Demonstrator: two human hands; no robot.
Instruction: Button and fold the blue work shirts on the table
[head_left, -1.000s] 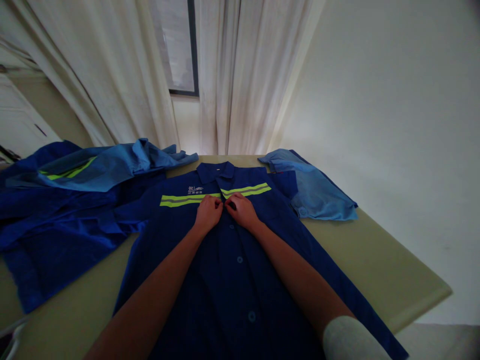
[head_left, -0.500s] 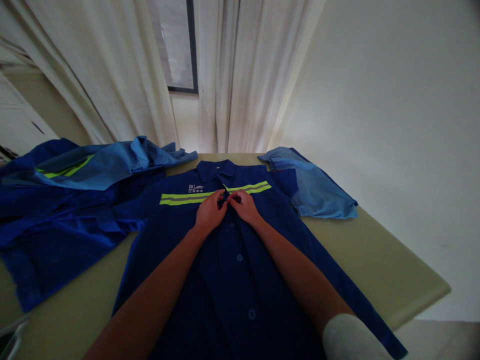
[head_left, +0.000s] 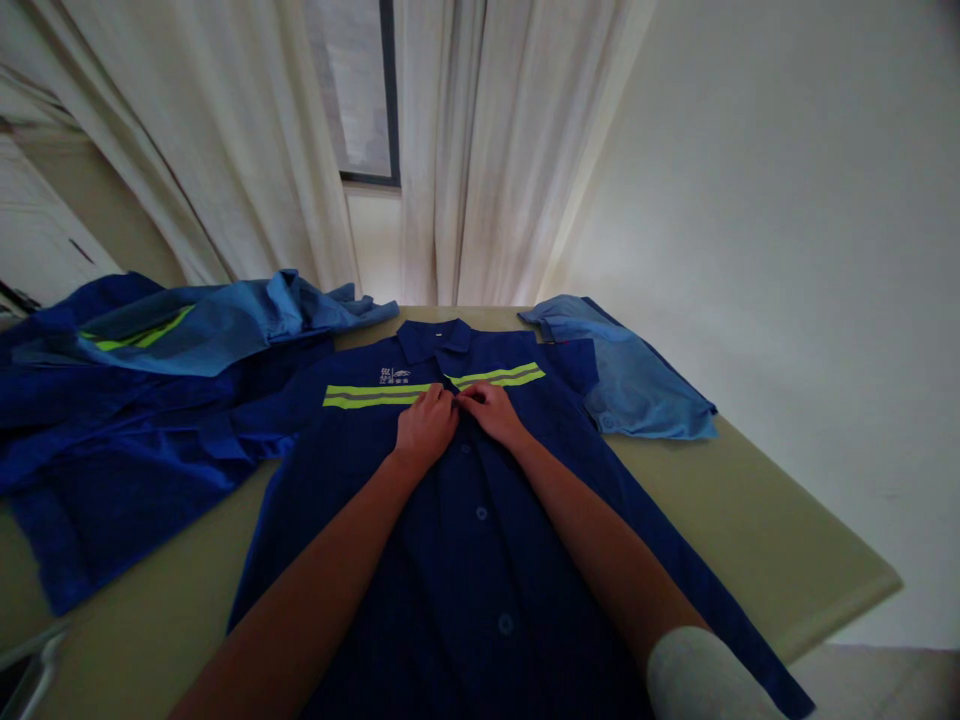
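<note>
A dark blue work shirt (head_left: 409, 560) lies front up, its collar away from me and a yellow-green reflective band (head_left: 367, 397) across the chest. My left hand (head_left: 427, 425) and my right hand (head_left: 491, 412) meet at the shirt's front opening, just below the band. Both hands have their fingers pinched on the placket edges; the button between them is hidden by the fingertips. Lower on the placket, several buttons show, one of them a round blue button (head_left: 481, 513). White lettering marks the chest on the left.
The shirt rests on a pale yellow-green table (head_left: 750, 520). A heap of blue garments (head_left: 135, 470) with a lighter blue one (head_left: 225, 320) on top covers the left side. Another light blue garment (head_left: 645, 390) lies at the right. Curtains (head_left: 510, 150) hang behind; a white wall (head_left: 787, 250) borders the right.
The fingers of my left hand have closed in and turned over the placket, hiding the gap seen before. My right hand stays pinched at nearly the same place.
</note>
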